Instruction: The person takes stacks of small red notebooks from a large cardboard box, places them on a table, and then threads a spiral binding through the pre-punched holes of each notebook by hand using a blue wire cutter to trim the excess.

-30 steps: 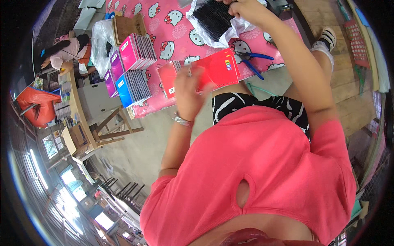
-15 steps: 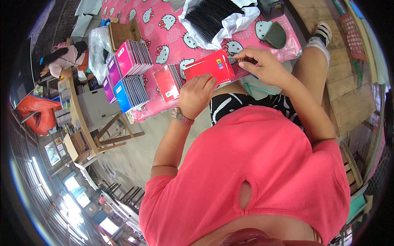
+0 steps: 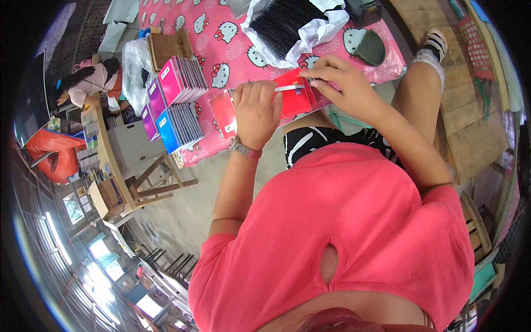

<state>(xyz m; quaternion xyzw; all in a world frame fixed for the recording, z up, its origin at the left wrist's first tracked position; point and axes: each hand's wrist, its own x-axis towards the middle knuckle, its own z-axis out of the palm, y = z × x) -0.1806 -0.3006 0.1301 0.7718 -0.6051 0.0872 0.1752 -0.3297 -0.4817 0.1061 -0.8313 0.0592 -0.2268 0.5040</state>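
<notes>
A red notebook cover (image 3: 298, 103) lies flat at the near edge of the table. My left hand (image 3: 259, 113), wearing a wristwatch, is closed at its left part, fingers curled over the edge. A narrow white strip (image 3: 290, 87), perhaps a page edge, spans between my hands. At the cover's right edge my right hand (image 3: 347, 91) has its thumb and fingers pinched together; what is between them is too small to make out. Partly under my left forearm lies another red notebook (image 3: 222, 110). Stacks of spiral notebooks, pink (image 3: 176, 80) and blue (image 3: 172, 128), stand farther left.
Black plastic spiral coils (image 3: 285, 27) lie in white wrapping at the far side. A dark green rounded object (image 3: 370, 48) and a black box (image 3: 364, 12) are at the far right. A brown cardboard box (image 3: 166, 50) stands behind the stacks. Another person (image 3: 91, 83) bends over a table at left.
My left hand has risen slightly and turned more upright, its fingers now curled. My right hand has shifted left over the cover's edge. The white strip now shows between them.
</notes>
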